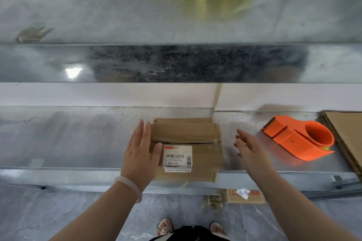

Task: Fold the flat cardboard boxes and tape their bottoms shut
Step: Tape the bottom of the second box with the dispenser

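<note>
The box (188,148) sits at centre frame on the metal shelf (78,139), label (177,158) facing up. The left hand (140,152) lies flat against its left side, fingers straight, gripping nothing. The right hand (248,148), open and empty, hangs just right of the box, seemingly not touching. A dispenser (299,139) lies at right, beside flat cardboard (346,133).

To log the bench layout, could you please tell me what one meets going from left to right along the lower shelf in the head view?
left hand → cardboard box → right hand → orange tape dispenser → flat cardboard
</note>
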The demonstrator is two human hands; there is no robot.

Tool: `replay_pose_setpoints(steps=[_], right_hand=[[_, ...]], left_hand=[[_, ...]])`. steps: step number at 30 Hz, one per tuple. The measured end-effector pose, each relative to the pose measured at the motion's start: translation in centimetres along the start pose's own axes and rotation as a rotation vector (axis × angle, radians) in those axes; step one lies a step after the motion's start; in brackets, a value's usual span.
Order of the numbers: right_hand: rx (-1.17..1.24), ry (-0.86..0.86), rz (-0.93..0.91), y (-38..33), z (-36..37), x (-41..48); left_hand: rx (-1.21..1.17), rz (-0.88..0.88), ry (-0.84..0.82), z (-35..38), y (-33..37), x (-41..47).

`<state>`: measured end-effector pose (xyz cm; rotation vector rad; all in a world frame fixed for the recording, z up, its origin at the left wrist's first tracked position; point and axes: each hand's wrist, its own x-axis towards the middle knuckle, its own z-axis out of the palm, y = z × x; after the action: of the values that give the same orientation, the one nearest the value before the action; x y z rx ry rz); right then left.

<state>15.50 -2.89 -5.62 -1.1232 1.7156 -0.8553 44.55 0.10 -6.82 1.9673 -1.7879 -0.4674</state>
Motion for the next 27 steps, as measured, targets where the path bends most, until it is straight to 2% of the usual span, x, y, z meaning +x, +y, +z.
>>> replay_pose_setpoints(steps=[3, 5, 9, 13, 20, 27], right_hand=[[-0.198, 0.102, -0.146, 0.8, -3.3, -0.8], [-0.291, 0.153, -0.184, 1.2, -5.4, -1.1], [-0.471, 0.264, -0.238, 1.4, -8.8, -1.0], [-0.692, 0.331, -0.107, 2.0, -12.6, 0.0], [-1.095, 0.167, -0.07, 3.9, -16.2, 3.6], [-1.175, 0.046, -0.117, 3.0, -17.6, 5.6]], left_hand=[[0.237, 0.299, -0.013, 0.3, 2.1, -0.4], [0.368, 0.397, -0.086, 1.5, 3.8, -0.6], [0.515, 0.324, -0.184, 3.4, 4.8, -0.6], [0.503, 0.299, -0.143, 3.3, 5.5, -0.6], [0.442, 0.34, -0.083, 4.7, 8.8, -1.4], [0.433, 0.301, -0.111, 6.6, 10.6, -2.7]])
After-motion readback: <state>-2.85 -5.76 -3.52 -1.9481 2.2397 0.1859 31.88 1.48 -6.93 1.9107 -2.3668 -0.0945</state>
